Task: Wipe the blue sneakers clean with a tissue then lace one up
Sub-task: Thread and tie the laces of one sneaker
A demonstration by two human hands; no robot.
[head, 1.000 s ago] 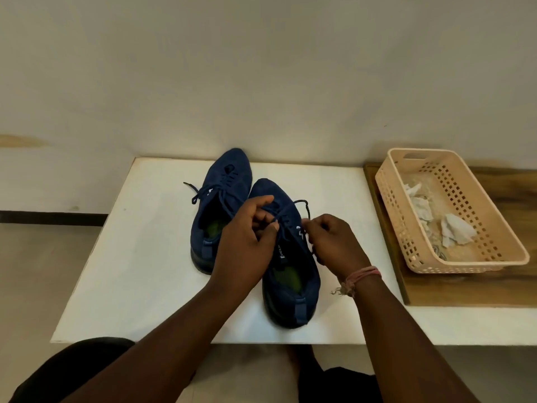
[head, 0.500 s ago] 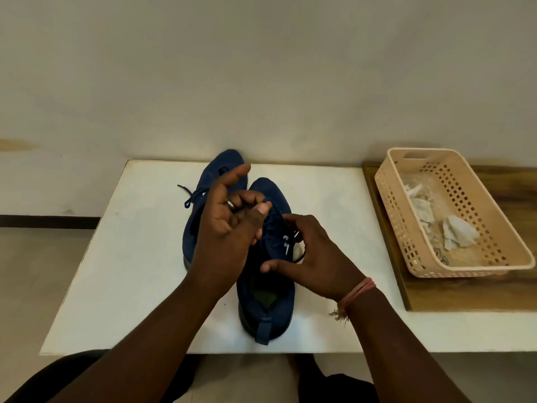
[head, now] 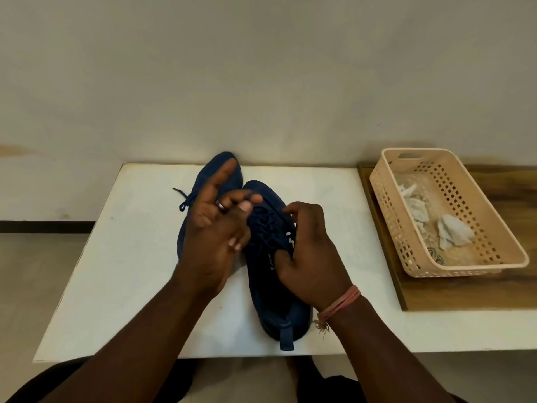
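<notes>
The lacing step is in hand, and the wiping looks done, judging by the crumpled tissues point(head: 453, 235) lying in the perforated basket point(head: 494, 222) off to the right. Nearest, on the white bench point(head: 130, 271), the right-hand blue sneaker point(head: 279, 301) lies heel toward the viewer, its pull tab just over the near edge. The right hand point(head: 308, 257) grips that sneaker's upper at the lace area, fingers curled over the side. The left hand point(head: 215, 237) hovers over the laces point(head: 267, 225), forefinger stretched out, the other fingers bent in toward the thumb; whether they pinch a lace end I cannot tell. Beyond lies the second sneaker point(head: 215, 173), touching the first, a loose lace point(head: 183, 199) trailing left. Next, I judge, the lace wants drawing taut and crossing into a knot while the right hand steadies the shoe
</notes>
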